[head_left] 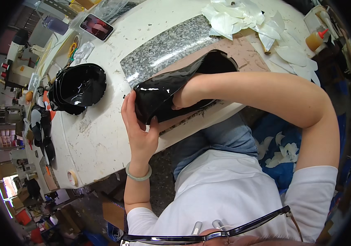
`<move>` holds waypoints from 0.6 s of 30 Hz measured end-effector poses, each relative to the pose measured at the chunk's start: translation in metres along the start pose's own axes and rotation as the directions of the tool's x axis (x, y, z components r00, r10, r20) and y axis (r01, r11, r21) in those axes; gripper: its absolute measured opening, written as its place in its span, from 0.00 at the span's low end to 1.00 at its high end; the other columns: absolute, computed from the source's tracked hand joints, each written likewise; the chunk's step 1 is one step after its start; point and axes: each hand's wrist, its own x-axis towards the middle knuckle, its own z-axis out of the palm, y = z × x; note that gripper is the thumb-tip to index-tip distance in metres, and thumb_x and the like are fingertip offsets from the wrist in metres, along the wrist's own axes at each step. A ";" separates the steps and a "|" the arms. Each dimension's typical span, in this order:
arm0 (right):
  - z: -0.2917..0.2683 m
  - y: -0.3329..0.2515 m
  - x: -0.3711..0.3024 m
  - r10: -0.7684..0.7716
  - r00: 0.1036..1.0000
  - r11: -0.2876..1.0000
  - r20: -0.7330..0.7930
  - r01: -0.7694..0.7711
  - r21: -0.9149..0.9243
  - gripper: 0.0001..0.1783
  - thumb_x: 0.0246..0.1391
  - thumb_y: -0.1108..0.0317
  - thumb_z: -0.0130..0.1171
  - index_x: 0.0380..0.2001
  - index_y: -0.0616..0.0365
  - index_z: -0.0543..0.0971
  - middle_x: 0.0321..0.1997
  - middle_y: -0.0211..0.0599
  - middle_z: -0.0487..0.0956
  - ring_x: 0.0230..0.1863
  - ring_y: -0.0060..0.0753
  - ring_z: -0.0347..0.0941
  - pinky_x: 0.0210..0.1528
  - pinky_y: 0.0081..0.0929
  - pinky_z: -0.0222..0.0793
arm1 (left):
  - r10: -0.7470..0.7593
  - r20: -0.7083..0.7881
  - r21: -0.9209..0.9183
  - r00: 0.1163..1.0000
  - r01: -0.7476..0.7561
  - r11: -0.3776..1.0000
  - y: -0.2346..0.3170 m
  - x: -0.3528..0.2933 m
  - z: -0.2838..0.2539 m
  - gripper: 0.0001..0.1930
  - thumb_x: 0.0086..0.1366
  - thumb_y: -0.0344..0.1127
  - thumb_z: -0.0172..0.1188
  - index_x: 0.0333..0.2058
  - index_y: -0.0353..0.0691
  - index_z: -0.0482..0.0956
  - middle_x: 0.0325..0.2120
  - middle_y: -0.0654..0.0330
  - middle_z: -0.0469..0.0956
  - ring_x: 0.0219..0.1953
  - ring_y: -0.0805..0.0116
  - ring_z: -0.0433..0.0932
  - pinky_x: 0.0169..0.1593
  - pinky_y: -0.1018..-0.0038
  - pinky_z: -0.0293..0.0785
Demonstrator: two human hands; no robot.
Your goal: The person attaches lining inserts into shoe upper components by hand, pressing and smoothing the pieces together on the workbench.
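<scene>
We've got glossy black patent-leather shoe upper (171,88) at near edge of grey speckled stone slab (165,47). Left hand (138,127) fingers wrapped round toe end. Right hand (179,100) shoved inside, fingers hidden, can't tell. Stack of same black uppers (79,86) left of slab.

The shoe upper (163,92) is glossy black, probably patent leather; the stack (79,86) shines alike. The slab (171,45) is polished speckled granite; the table (97,139) matt, scuffed white.
</scene>
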 end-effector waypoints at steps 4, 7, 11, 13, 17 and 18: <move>-0.015 0.002 -0.011 0.076 0.973 0.946 0.217 -0.139 0.293 0.31 0.54 0.49 0.54 0.58 0.52 0.70 0.60 0.40 0.71 0.61 0.42 0.64 0.61 0.36 0.57 | 0.071 0.016 -0.063 0.997 -0.070 0.996 0.012 0.007 0.003 0.39 0.51 0.14 0.51 0.64 0.37 0.54 0.60 0.49 0.53 0.58 0.60 0.63 0.46 0.77 0.73; -0.014 0.012 -0.021 -0.025 0.987 0.913 0.160 -0.042 0.405 0.33 0.51 0.50 0.59 0.59 0.52 0.68 0.60 0.42 0.70 0.62 0.44 0.63 0.62 0.36 0.56 | 0.099 0.013 -0.034 0.995 -0.099 0.995 0.017 0.006 0.002 0.39 0.51 0.15 0.51 0.64 0.37 0.55 0.60 0.48 0.54 0.58 0.59 0.63 0.47 0.76 0.72; 0.000 0.014 -0.012 -0.023 0.999 0.934 0.026 0.012 0.357 0.32 0.50 0.54 0.62 0.57 0.53 0.70 0.57 0.44 0.72 0.58 0.44 0.67 0.59 0.34 0.59 | 0.165 0.017 0.153 0.986 -0.166 0.974 0.006 0.007 -0.001 0.38 0.50 0.15 0.49 0.63 0.36 0.56 0.59 0.45 0.56 0.61 0.53 0.61 0.55 0.69 0.68; 0.007 0.017 -0.006 -0.008 1.000 0.956 -0.008 0.010 0.292 0.31 0.50 0.54 0.62 0.56 0.54 0.70 0.56 0.46 0.73 0.57 0.44 0.68 0.58 0.34 0.61 | 0.137 0.044 0.196 0.990 -0.143 0.970 -0.001 0.008 -0.001 0.38 0.49 0.15 0.49 0.63 0.36 0.57 0.59 0.45 0.56 0.61 0.51 0.60 0.57 0.67 0.66; 0.012 0.015 -0.007 0.020 1.000 0.973 -0.017 -0.015 0.230 0.30 0.52 0.52 0.60 0.54 0.56 0.71 0.51 0.49 0.76 0.53 0.48 0.71 0.55 0.34 0.64 | 0.082 0.052 0.191 0.995 -0.090 0.978 -0.011 0.005 -0.002 0.38 0.48 0.14 0.48 0.62 0.37 0.57 0.59 0.46 0.56 0.62 0.50 0.58 0.61 0.65 0.62; 0.010 0.012 -0.010 0.019 1.000 0.965 -0.001 -0.018 0.262 0.29 0.53 0.52 0.59 0.54 0.57 0.72 0.50 0.49 0.76 0.52 0.49 0.72 0.54 0.34 0.65 | 0.071 0.043 0.145 0.997 -0.076 0.987 -0.012 0.005 -0.003 0.37 0.48 0.14 0.48 0.62 0.37 0.57 0.59 0.46 0.56 0.62 0.50 0.58 0.61 0.65 0.62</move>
